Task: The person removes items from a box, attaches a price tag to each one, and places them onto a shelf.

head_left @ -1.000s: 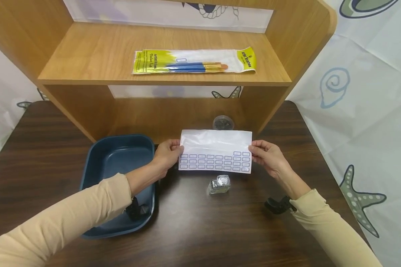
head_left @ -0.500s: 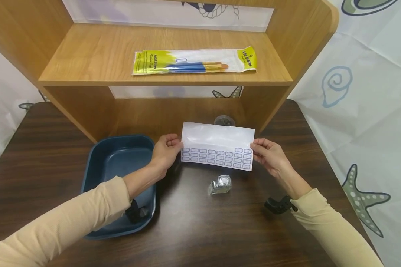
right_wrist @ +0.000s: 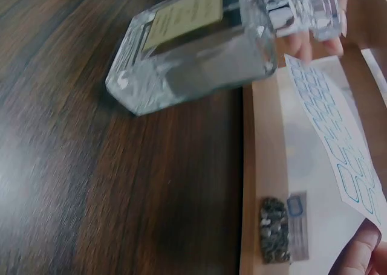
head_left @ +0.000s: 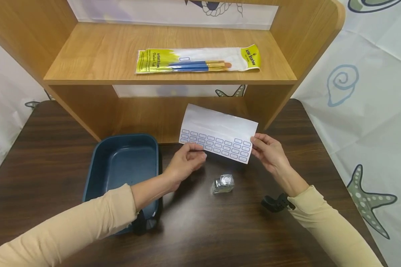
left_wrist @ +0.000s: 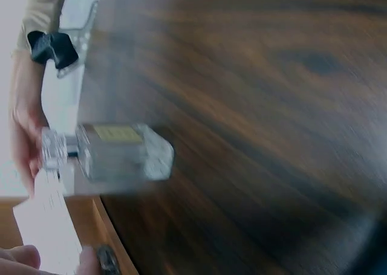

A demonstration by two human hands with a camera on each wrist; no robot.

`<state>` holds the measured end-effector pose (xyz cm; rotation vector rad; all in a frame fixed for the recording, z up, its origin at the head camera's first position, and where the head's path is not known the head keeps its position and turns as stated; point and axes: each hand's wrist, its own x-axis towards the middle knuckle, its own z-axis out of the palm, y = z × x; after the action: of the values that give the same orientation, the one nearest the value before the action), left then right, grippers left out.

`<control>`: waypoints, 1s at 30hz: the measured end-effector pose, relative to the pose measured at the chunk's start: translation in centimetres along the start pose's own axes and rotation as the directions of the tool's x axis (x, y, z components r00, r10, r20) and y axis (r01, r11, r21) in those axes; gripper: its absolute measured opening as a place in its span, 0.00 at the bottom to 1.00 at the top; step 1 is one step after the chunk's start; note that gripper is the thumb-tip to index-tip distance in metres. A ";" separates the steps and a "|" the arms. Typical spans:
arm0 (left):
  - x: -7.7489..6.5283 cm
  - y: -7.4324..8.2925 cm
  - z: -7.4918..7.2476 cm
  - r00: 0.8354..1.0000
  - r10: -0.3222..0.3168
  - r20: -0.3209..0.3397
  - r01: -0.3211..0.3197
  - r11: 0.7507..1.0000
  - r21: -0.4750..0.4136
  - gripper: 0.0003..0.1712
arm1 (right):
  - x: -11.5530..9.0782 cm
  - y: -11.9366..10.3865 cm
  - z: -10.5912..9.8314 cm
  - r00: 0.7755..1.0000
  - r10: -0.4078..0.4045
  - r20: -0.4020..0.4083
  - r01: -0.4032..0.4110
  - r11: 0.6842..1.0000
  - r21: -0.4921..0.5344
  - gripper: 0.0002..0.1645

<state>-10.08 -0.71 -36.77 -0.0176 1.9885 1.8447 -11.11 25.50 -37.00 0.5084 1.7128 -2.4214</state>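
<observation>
A white sheet of blue-bordered stickers (head_left: 217, 131) tilts in the air, its right end pinched between the thumb and fingers of my right hand (head_left: 269, 152). My left hand (head_left: 187, 163) sits under the sheet's lower left edge. Its fingers are loosely bent, with a gap between thumb and fingertips (left_wrist: 87, 262) in the left wrist view. The index finger overlaps the sheet's edge in the head view. Below the sheet, a clear glass bottle (head_left: 222, 184) with a clear cap stands on the table; a pale yellow label (right_wrist: 184, 18) shows on it in the right wrist view.
A dark blue tray (head_left: 121, 139) lies left, partly under my left forearm. Behind stands a wooden shelf unit (head_left: 173, 79) with a pack of artist brushes (head_left: 200, 61) on top. A clear container of dark bits (right_wrist: 275, 229) sits on the lower level, hidden by the sheet in the head view.
My left hand has let go of the sheet's left end and moved right, below it. The sheet has risen and tilted, left end up, still in my right hand.
</observation>
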 end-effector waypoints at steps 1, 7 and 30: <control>0.0 0.0 0.4 1.000 0.001 0.019 -0.001 1.000 -0.008 0.20 | 0.0 0.0 0.3 1.000 -0.003 -0.002 0.003 1.000 0.009 0.18; 0.5 0.2 3.0 1.000 -0.015 0.005 0.016 0.990 -0.138 0.22 | 0.0 0.3 1.8 1.000 -0.013 -0.026 0.014 0.999 0.051 0.18; 2.1 0.5 6.9 0.958 -0.090 -0.274 -0.025 0.920 -0.391 0.25 | -0.3 2.0 3.7 0.996 -0.059 -0.063 0.061 0.998 0.032 0.12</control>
<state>-10.08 6.54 -37.15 -0.4595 1.7392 2.2952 -10.93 21.34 -37.52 0.5494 1.7377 -2.5052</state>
